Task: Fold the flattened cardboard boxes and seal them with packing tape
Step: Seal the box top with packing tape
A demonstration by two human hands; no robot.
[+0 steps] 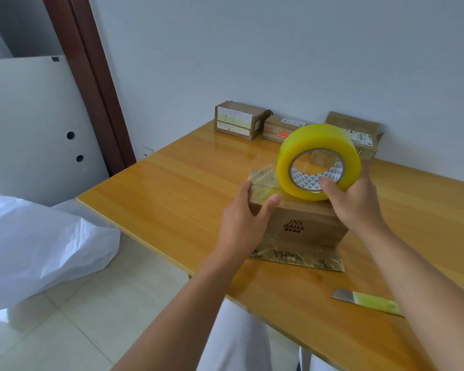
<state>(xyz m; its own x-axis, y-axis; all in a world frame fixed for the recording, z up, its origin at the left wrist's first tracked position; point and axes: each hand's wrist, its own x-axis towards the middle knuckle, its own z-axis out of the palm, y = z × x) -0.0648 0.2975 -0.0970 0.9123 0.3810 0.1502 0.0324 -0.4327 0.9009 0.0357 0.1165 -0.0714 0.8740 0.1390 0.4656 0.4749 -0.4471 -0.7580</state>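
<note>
A brown cardboard box (303, 223) printed "INS BAHA" stands on the wooden table (188, 183) in the middle of the view. My left hand (244, 218) grips its left end, thumb pressing on top where clear tape (265, 180) lies over the corner. My right hand (351, 199) holds a yellow roll of packing tape (318, 162) upright just above the box's top, thumb inside the core. A strip of tape runs from the roll down to the box's left end.
Three folded cardboard boxes stand along the wall at the back: one with labels (237, 120), a low one (279, 131), a third (359, 135) partly behind the roll. A yellow-handled utility knife (367, 301) lies near the front right. A white bag (38, 245) sits on the floor left.
</note>
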